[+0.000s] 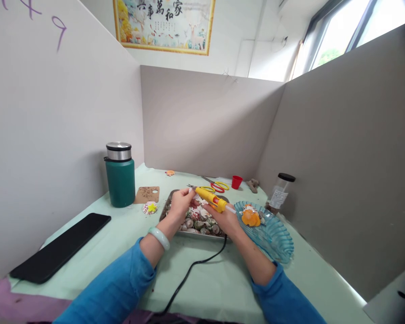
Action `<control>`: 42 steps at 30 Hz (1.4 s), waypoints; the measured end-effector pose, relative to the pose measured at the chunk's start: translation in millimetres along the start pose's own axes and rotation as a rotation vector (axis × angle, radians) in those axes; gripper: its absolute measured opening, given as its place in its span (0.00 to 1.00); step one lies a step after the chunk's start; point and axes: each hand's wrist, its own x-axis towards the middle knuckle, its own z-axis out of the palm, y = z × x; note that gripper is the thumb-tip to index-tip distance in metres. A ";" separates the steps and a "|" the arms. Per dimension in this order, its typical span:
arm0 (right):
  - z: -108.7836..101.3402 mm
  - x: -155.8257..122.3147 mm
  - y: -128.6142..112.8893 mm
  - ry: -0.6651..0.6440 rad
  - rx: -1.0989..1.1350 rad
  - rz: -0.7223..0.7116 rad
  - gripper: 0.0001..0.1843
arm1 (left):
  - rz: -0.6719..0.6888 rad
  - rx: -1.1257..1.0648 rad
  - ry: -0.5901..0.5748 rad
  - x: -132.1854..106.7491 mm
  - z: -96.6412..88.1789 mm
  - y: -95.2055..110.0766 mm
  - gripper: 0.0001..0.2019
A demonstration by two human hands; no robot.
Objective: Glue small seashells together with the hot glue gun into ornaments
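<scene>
My right hand [222,219] is closed around a yellow glue gun [210,198], whose nozzle points left toward my left hand. Its black cord [192,269] trails across the table toward me. My left hand [181,203] pinches a small pale piece at the gun's tip; I cannot make out what it is. Both hands hover over a metal tray [175,196] filled with several shells [199,223]. Just right of my right hand, a blue shell-shaped glass dish [273,236] holds an orange shell [250,218].
A green flask [120,176] stands at the left, with a cork coaster [147,194] and a small decorated shell [150,208] beside it. A black phone [62,246] lies at the near left. Scissors [218,185], a red cup [236,182] and a jar [279,192] sit behind. Grey partitions enclose the table.
</scene>
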 end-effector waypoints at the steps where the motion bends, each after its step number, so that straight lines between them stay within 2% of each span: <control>1: 0.0 -0.1 -0.6 0.010 0.005 0.008 0.20 | -0.001 0.002 0.004 0.0 -0.2 0.2 0.13; 8: 1.0 0.0 -1.7 0.068 0.031 0.027 0.21 | 0.009 -0.011 0.014 1.5 -0.4 0.0 0.16; 18: 1.9 -0.1 3.6 0.026 -0.006 -0.015 0.21 | 0.010 0.001 0.001 1.3 -0.9 -0.4 0.16; 26: 1.6 -0.1 0.3 0.080 -0.005 0.006 0.21 | -0.008 -0.045 0.006 2.7 -1.9 -0.8 0.16; 32: 2.1 0.6 3.5 0.070 -0.006 -0.008 0.22 | 0.019 -0.005 0.015 1.3 -2.1 -0.2 0.16; 42: 0.6 0.3 2.2 0.057 -0.004 0.012 0.23 | 0.014 -0.141 0.043 7.7 -8.8 -5.5 0.16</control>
